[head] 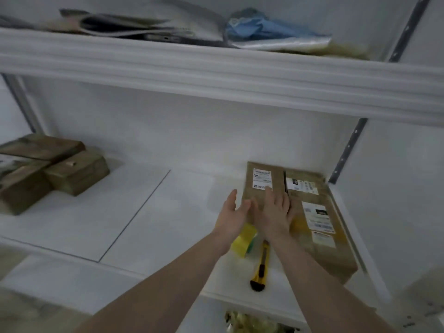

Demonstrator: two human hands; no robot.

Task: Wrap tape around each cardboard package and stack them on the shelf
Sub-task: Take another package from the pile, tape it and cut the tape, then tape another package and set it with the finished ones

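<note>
Two cardboard packages lie side by side at the right end of a white shelf [149, 212]. The narrow package [262, 179] carries a white label; the larger package [319, 227] to its right carries several labels. My right hand [276, 212] rests flat on the near end of the narrow package, fingers straight. My left hand [233, 215] is open at that package's left edge, palm turned toward it. A yellow roll of tape [242, 241] lies just under my wrists. A yellow utility knife [260, 265] lies on the shelf between my forearms.
Several taped brown packages [55, 169] are piled at the shelf's left end. An upper shelf [216, 75] overhangs, holding papers and a blue plastic bag [269, 32]. A metal upright [348, 150] stands at the right. Something yellowish sits on the level below.
</note>
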